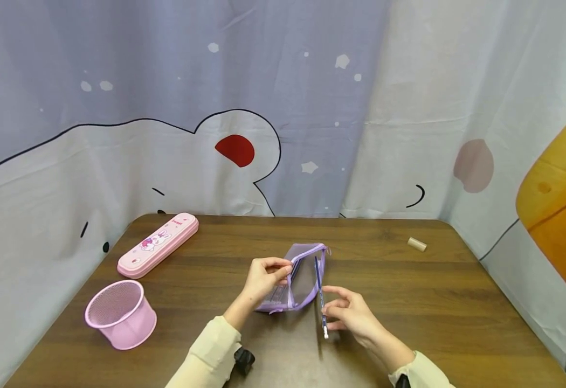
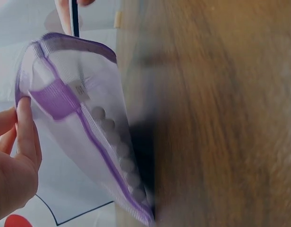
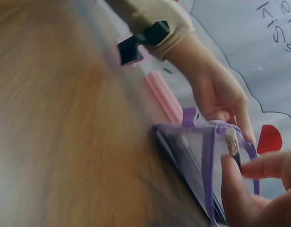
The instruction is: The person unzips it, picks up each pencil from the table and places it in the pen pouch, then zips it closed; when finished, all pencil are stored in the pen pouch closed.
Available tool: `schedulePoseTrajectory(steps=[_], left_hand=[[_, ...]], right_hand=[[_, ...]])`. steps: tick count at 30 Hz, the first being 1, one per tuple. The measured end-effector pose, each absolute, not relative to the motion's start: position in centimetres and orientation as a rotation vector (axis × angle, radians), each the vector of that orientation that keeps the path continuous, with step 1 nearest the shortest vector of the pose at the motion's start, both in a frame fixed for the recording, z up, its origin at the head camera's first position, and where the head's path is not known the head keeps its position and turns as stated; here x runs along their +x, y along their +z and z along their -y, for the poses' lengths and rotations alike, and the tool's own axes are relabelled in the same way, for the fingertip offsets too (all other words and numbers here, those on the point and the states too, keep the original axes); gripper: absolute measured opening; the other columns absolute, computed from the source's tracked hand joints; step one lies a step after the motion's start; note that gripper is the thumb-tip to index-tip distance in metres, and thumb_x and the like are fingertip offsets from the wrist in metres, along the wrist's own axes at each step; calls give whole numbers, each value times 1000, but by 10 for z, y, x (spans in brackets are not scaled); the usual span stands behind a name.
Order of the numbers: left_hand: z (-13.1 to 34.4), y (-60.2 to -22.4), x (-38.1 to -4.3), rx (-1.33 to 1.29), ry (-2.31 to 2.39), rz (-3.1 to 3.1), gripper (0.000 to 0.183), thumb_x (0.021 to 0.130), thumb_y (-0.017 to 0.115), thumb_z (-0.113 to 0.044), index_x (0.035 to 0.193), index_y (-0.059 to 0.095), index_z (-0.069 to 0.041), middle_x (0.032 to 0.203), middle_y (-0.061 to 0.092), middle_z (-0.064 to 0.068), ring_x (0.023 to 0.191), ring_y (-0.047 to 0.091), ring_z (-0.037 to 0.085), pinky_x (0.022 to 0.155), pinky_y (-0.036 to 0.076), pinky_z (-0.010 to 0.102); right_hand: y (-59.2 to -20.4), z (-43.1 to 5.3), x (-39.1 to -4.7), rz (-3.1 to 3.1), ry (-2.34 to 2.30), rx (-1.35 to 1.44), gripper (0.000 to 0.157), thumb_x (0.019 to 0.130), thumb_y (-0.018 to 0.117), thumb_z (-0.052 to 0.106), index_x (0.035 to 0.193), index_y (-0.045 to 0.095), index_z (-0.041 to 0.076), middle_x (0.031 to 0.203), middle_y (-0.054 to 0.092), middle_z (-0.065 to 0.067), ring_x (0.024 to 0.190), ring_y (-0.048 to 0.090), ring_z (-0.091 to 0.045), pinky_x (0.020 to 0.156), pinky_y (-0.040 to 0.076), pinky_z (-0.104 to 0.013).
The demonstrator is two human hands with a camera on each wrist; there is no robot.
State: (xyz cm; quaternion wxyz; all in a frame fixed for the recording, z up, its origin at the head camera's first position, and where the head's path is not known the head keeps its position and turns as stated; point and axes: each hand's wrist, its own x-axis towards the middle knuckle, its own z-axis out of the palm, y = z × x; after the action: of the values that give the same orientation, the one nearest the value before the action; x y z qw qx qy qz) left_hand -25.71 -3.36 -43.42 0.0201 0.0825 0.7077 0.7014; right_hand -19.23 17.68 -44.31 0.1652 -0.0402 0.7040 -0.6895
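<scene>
A purple mesh zip pouch (image 1: 307, 283) lies on the table with its mouth open toward the right. My left hand (image 1: 263, 279) pinches the pouch's upper edge between thumb and fingers. In my right hand (image 1: 353, 315) is a dark blue pencil (image 1: 322, 304), pinched near its white eraser end. The pencil's far end overlaps the pouch opening. Long dark sticks and a row of round grey shapes show through the mesh in the left wrist view. In the right wrist view the eraser end (image 3: 232, 140) sticks up between thumb and finger.
To the left stand a pink mesh pen cup (image 1: 135, 323) and, behind it, a pink pencil case (image 1: 159, 245) with a rabbit print. A small beige cylinder (image 1: 416, 244) lies at the back right of the wooden table (image 1: 385, 269). A printed curtain (image 1: 312, 108) hangs behind.
</scene>
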Motion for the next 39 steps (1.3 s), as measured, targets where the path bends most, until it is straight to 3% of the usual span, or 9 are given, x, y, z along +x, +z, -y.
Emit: schedulePoseTrajectory(steps=[4, 9, 17, 24, 31, 35, 39], left_hand=[[32, -435, -257, 300, 2195, -2119, 24, 78, 63, 1, 97, 60, 14, 83, 67, 19, 58, 58, 5, 56, 56, 23], [29, -438, -255, 386, 2158, -2103, 25, 79, 62, 0, 98, 59, 16, 87, 63, 29, 60, 59, 4, 62, 57, 36], [24, -439, -252, 462, 2080, -2076, 24, 80, 61, -1, 98, 59, 15, 92, 60, 33, 59, 57, 2, 57, 55, 19], [22, -440, -251, 474, 2072, -2077, 25, 80, 61, 0, 99, 59, 15, 91, 60, 33, 58, 57, 3, 58, 56, 20], [22, -440, -252, 485, 2063, -2090, 24, 81, 60, -1, 99, 59, 15, 95, 58, 37, 58, 56, 3, 57, 56, 21], [22, -440, -252, 483, 2076, -2088, 24, 81, 59, 0, 99, 59, 16, 95, 57, 39, 57, 56, 3, 56, 55, 18], [22, -439, -252, 477, 2081, -2089, 24, 81, 60, 0, 99, 59, 16, 95, 57, 39, 57, 56, 2, 55, 54, 17]], right_hand=[[-440, -166, -199, -2038, -2016, 3, 54, 77, 56, -1, 128, 38, -5, 82, 60, -7, 72, 59, -14, 67, 57, -34], [-440, -155, -205, -2042, -2122, 138, 50, 76, 55, -5, 124, 41, -5, 78, 59, -6, 70, 59, -14, 65, 58, -33], [-442, -140, -207, -2054, -2223, 205, 46, 77, 57, -5, 121, 42, -6, 75, 60, -6, 66, 59, -12, 59, 57, -25], [-447, -135, -212, -2146, -2175, 116, 46, 76, 54, -7, 120, 41, -9, 76, 60, -11, 64, 59, -11, 59, 57, -27], [-452, -135, -213, -2322, -2038, 12, 49, 73, 63, -4, 118, 44, -11, 75, 59, -12, 61, 61, -13, 59, 58, -30], [-454, -138, -212, -2481, -1927, -59, 46, 72, 67, 2, 113, 50, -8, 79, 62, -17, 64, 63, -17, 56, 56, -27], [-455, -142, -209, -2639, -1863, -218, 40, 71, 69, 7, 105, 54, -7, 77, 64, -12, 64, 62, -11, 52, 53, -21]])
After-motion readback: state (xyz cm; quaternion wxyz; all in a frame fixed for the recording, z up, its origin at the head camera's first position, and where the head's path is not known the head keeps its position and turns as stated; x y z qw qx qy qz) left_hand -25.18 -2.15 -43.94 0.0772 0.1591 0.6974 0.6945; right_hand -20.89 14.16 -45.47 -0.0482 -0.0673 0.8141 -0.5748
